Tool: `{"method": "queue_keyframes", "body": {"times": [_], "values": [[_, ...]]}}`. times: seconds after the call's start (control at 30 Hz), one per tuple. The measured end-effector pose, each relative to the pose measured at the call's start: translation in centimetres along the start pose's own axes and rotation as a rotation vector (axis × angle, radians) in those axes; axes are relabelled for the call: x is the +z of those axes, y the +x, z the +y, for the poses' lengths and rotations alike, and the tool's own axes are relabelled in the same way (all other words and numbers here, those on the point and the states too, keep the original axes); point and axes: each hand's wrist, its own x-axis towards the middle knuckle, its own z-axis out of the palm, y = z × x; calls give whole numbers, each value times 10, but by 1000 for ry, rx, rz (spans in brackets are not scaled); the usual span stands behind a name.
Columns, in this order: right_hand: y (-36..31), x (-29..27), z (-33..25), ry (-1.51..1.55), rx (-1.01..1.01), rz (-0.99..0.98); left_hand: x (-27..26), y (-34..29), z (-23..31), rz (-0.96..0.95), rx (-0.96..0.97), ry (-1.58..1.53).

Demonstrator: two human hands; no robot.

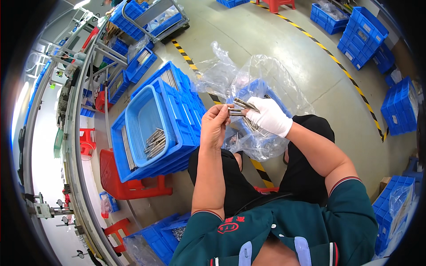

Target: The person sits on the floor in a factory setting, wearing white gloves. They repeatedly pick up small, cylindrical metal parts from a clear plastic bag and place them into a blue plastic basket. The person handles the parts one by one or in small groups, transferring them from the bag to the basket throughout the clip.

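My right hand (270,117), in a white glove, is closed round several short shiny metal rods (245,104). Bare fingers of my left hand (214,123) pinch the left end of a metal rod that reaches across from the gloved hand. Both hands are above a blue bin (255,89) lined with a clear plastic bag (277,73). More metal rods (253,126) lie in the bag, partly hidden under the gloved hand. To the left, a light-blue basket (143,117) holds a loose pile of similar rods (155,143).
The basket rests on stacked blue crates (184,104) holding longer rods, beside a red stool (113,177). A metal-framed workbench (82,177) runs along the left. Blue crates (361,40) stand at the right, beyond yellow-black floor tape (330,53).
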Motion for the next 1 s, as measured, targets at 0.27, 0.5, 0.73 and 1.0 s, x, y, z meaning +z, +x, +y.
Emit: {"method": "queue_keyframes", "body": {"times": [0.27, 0.5, 0.73, 1.0], "values": [[-3, 7, 3, -67, -124, 74, -10, 2, -13, -41, -199, -213], [-5, 16, 3, 33, -76, 92, -7, -4, -18, -119, -266, -413], [5, 12, 12, 96, 48, 2, 7, -6, -9, 113, 84, 265], [5, 1, 11, 195, 143, -103, -2, -2, 3, 164, 150, 442]]}}
